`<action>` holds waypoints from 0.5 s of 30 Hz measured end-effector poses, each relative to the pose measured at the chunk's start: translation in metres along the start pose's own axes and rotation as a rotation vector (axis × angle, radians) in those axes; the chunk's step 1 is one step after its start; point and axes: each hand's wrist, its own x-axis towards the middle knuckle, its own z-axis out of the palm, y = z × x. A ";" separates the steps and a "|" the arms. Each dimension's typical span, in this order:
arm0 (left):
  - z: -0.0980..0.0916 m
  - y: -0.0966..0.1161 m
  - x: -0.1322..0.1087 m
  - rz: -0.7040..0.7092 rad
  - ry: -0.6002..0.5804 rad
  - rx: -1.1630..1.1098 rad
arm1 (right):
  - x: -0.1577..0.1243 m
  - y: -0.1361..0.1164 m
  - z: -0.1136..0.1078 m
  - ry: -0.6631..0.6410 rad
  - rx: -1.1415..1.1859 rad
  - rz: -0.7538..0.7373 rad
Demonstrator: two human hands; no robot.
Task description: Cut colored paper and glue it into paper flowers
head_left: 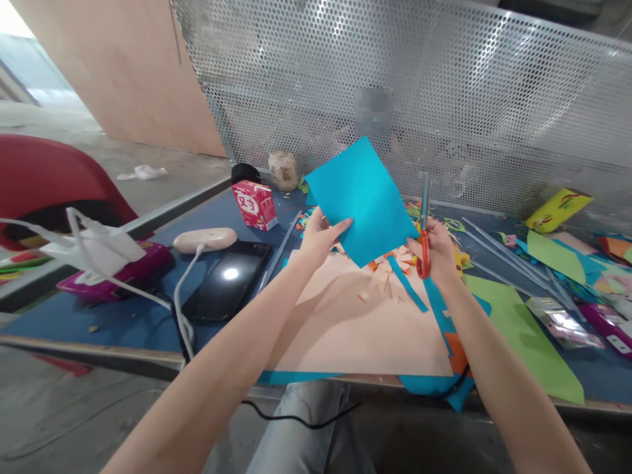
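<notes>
Head view: at the near edge, jeans [296, 454] and a black cord [269, 416] are seen below the table [123, 336], on which a pink sheet [345, 329] is laid, flanked at right by a green sheet [523, 342]. Above the pink sheet, a blue sheet [365, 204] is held up, corner toward the far side, by the left hand [323, 230], its thumb pressed to the front. The red handles of the scissors [423, 253] are grasped in the right hand [439, 250], blades pointed away, just beside the blue sheet's right corner, which appears to be touched by the fingertips. Cuttings [380, 283] are strewn beneath. At left lies a phone [230, 280]; farther back are a box [255, 205], a jar [283, 171] and a mesh [306, 79].

The blue sheet could be nicked, with blades so close, if the right wrist were turned; it could be creased by a hard pinch. A white cable [178, 286] might be snagged by the left arm [237, 349], and cuttings swept off by a sleeveless brush.

The left fingers behind the blue sheet are hidden, as is part of the heap beyond. How the right fingers are threaded through the handles cannot be told. A patch of mesh is blurred; the red chair [59, 171] is cut off.
</notes>
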 end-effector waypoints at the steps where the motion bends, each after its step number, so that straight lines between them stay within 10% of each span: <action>1: 0.001 0.000 -0.001 -0.005 -0.026 0.020 | 0.000 0.000 0.000 -0.002 0.008 -0.003; 7: -0.003 0.000 0.004 0.143 0.097 0.000 | -0.002 -0.003 0.002 -0.004 0.020 0.018; 15: 0.004 0.001 -0.006 -0.130 0.014 -0.056 | -0.008 -0.009 0.007 0.021 0.022 -0.008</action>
